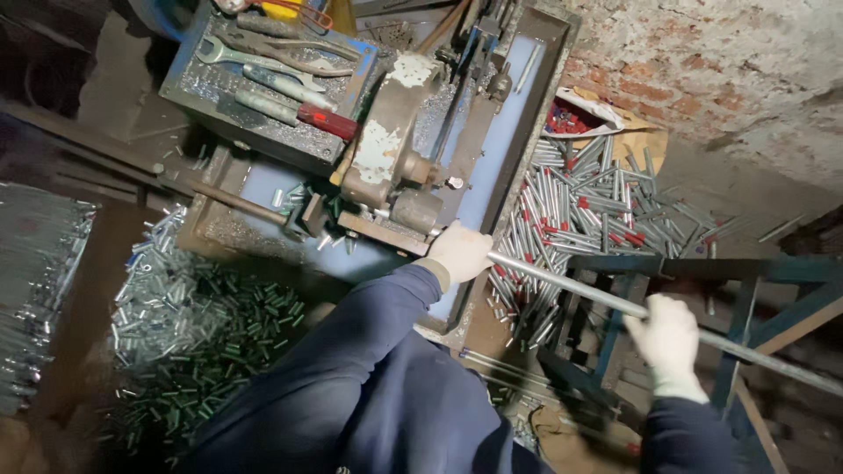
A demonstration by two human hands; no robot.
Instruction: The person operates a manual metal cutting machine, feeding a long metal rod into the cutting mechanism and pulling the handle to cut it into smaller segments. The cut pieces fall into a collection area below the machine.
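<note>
Head view, looking straight down. Two gloved hands, one long steel rod [615, 303]. Left hand [461, 252] at centre, fingers closed round the rod right where it enters the cutting machine [395, 149]. Right hand [672, 338] out at four o'clock, fingers wrapped round the same rod further back. Rod running from centre out toward four o'clock, off the right edge, lying across a blue-green metal frame [746, 272].

One tool tray [189, 75] at eleven o'clock: one wrench [237, 57], one pair of pliers [281, 48], one red-handled tool [299, 112], more beneath, too jumbled to count. One blue trough [505, 149] round the machine, its raised rim just beside the left hand. Two heaps of cut tube pieces, far too many to count: red-tipped ones [597, 202] at two o'clock, against the brick wall [720, 61]; plain silver and dark ones [193, 325] at eight o'clock on the floor. One bundle of long rods [35, 281] at nine o'clock.

Tight quarters: trough rim left of the rod, frame bars beneath it, heap behind. Open room only along the rod's own line toward four o'clock.
</note>
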